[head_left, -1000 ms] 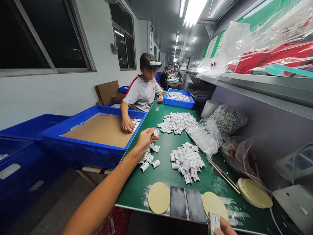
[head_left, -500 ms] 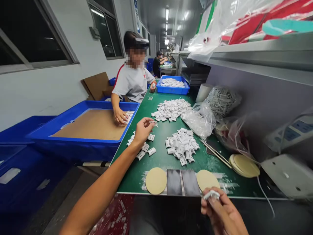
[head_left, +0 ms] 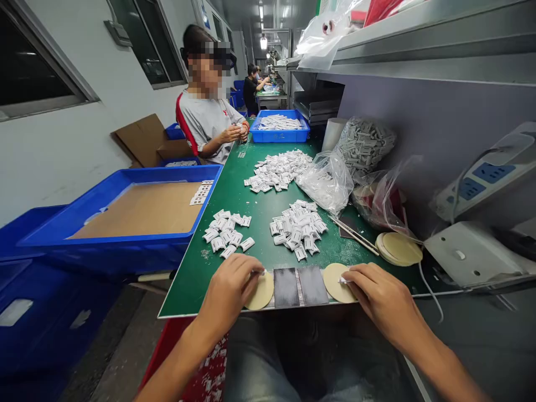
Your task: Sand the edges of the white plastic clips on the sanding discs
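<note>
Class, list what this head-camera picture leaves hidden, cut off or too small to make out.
- Small white part under the left hand: head view, fingers cover it.
- White part beneath the right hand: only its tip shows.
- Printing on the heaped small white plastic pieces: too small.
- Pale round disc: partly under the left hand.
</note>
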Demonstrator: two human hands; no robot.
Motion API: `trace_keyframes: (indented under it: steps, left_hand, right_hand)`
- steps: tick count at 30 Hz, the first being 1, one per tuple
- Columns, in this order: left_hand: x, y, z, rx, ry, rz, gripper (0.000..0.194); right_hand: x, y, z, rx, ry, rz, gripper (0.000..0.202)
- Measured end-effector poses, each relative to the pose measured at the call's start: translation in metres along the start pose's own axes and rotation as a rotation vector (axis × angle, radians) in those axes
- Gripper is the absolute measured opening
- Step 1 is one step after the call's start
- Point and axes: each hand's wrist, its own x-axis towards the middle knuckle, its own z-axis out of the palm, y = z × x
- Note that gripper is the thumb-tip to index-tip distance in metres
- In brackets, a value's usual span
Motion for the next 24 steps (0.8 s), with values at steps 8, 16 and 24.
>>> trace_keyframes:
  steps: [8, 16, 24]
  left_hand:
    - [-0.019, 0.003, 0.008, 0.219, -0.071, -0.02, 0.015]
    - [-0.02, 0.013, 0.006, 0.286, -0.082, -0.051, 0.016]
    - [-0.027, 0.014, 0.005, 0.223, -0.04, -0.054, 0.015]
  right_hand:
    - [-0.001, -0.01, 0.0, -0.228, 0.046, -0.098, 0.024]
    - [-0.006, -0.016, 0.0, -0.223, 0.107, -0.096, 0.024]
    - [-0.006, -0.016, 0.001, -0.23, 0.106, -0.08, 0.024]
